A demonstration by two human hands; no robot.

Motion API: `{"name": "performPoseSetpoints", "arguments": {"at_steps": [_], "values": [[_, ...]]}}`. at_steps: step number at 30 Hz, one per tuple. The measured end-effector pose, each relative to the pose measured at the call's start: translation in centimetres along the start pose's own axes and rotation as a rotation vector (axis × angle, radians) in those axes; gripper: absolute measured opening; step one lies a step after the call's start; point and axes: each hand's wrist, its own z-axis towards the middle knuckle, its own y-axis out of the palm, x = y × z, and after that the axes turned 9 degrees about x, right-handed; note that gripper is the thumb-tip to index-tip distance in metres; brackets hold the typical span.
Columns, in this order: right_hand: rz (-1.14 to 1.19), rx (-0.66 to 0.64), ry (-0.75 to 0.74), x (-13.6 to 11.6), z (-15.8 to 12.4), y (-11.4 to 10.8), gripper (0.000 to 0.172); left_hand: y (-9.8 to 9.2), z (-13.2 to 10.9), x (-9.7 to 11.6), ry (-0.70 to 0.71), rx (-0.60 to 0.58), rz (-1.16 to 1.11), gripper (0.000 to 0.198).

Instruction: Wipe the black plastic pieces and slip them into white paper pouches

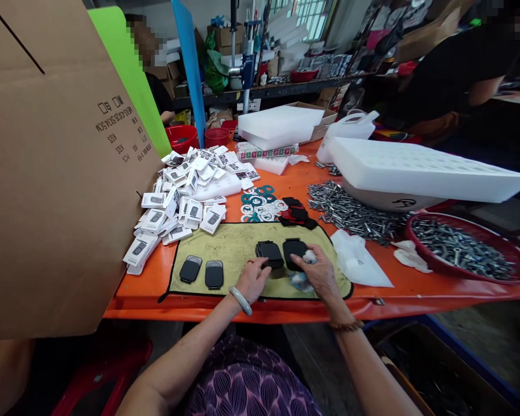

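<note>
My left hand (252, 279), with a pale bangle at the wrist, has its fingers apart at the near left edge of a small stack of black rounded flat cases (270, 253). Just right of that stack, my right hand (323, 273) grips another black flat case (293, 252) by its right side. A crumpled whitish-blue wad, cloth or plastic (302, 281), is also tucked in the right hand. Two more cases, a left one (190, 268) and a right one (214, 274), lie flat on the yellow-green mat (238, 240) with greyish top ends.
White printed boxes (186, 176) are heaped left, beside a large cardboard carton (56, 173). Teal and white rings (262, 203) lie behind the mat. Metal parts (351, 211) are piled right, near a red basket (472, 245) and white foam (424, 167). Other people sit nearby.
</note>
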Motion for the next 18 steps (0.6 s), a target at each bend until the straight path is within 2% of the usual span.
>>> {"name": "performPoseSetpoints", "arguments": {"at_steps": [2,4,5,6,7,8,10,11,12,13,14,16,18], "values": [[0.042,-0.357,-0.009,-0.7,-1.1,-1.2,0.05,-1.0,-0.2,0.0,-0.118,0.006,-0.24,0.039],[0.04,-0.661,-0.018,-1.4,-2.1,-1.6,0.044,-2.0,-0.8,-0.1,-0.255,-0.156,-0.421,0.045],[0.031,-0.76,-0.032,-1.7,-2.5,-1.5,0.04,-2.4,-1.3,-0.2,-0.32,-0.251,-0.476,0.046],[0.022,-0.805,-0.05,-2.0,-2.7,-1.2,0.038,-2.8,-1.8,-0.3,-0.377,-0.322,-0.51,0.045],[0.011,-0.784,-0.062,-2.2,-2.9,-0.8,0.036,-3.0,-2.3,-0.5,-0.425,-0.35,-0.537,0.043],[-0.003,-0.69,-0.065,-2.4,-3.1,-0.2,0.036,-3.2,-2.8,-0.6,-0.464,-0.329,-0.568,0.042],[-0.045,-0.343,-0.083,-2.9,-3.8,1.2,0.037,-3.2,-3.7,-0.9,-0.522,-0.201,-0.645,0.044],[-0.057,-0.163,-0.119,-3.3,-4.5,2.1,0.038,-3.1,-4.1,-0.9,-0.544,-0.136,-0.682,0.046],[-0.052,-0.035,-0.182,-3.6,-5.4,2.9,0.037,-2.9,-4.4,-0.9,-0.557,-0.083,-0.712,0.047],[-0.031,0.02,-0.269,-4.0,-6.4,3.8,0.035,-2.7,-4.7,-0.8,-0.556,-0.045,-0.731,0.046],[-0.001,0.008,-0.37,-4.2,-7.5,4.6,0.031,-2.5,-4.9,-0.7,-0.536,-0.017,-0.739,0.045],[0.024,-0.095,-0.536,-4.4,-8.9,6.0,0.024,-2.3,-5.4,-0.4,-0.479,0.032,-0.745,0.04],[-0.009,-0.121,-0.569,-4.0,-9.0,6.6,0.022,-2.4,-5.8,-0.1,-0.473,0.068,-0.768,0.039]]}}
